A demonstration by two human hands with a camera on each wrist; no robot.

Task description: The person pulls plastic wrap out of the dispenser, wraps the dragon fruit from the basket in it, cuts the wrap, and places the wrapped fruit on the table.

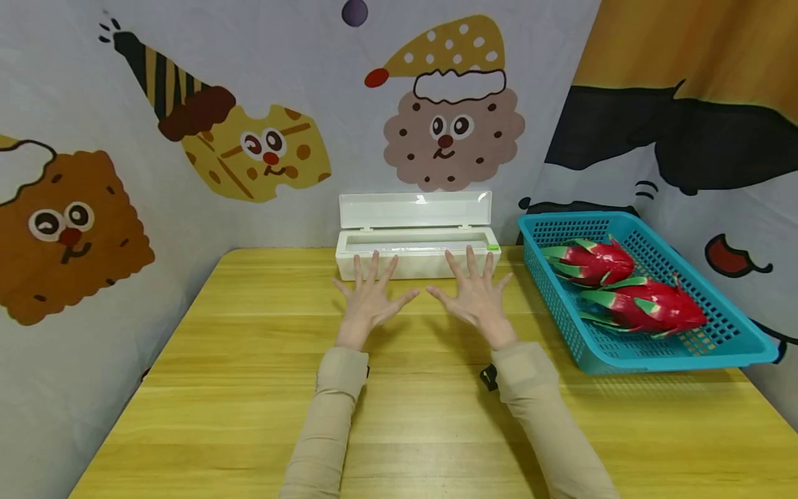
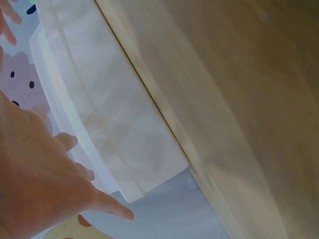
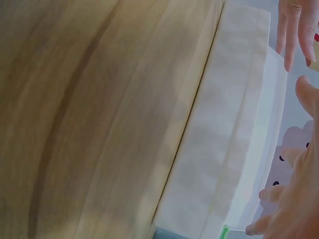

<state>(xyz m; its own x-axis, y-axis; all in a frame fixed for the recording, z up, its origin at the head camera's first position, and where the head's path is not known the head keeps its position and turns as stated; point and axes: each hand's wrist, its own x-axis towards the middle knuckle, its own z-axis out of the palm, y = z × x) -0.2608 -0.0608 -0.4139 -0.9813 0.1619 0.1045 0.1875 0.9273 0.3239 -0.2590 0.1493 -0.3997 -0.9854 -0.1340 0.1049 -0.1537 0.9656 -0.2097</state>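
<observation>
Both hands are held out flat with fingers spread, side by side in front of a long white box. The left hand reaches toward the box's left half, its fingertips overlapping the front face in the head view. Toward the right half reaches the right hand, likewise with nothing in its fingers. The white box stands at the table's back edge, its clear lid raised. A pale roll shows inside, and a small green piece sits on the rim at the right. In the left wrist view the thumb extends straight.
A blue plastic basket stands on the right of the wooden table. In it lie two red dragon fruits, one farther back and one nearer. A cloth with cartoon figures hangs behind and beside the table.
</observation>
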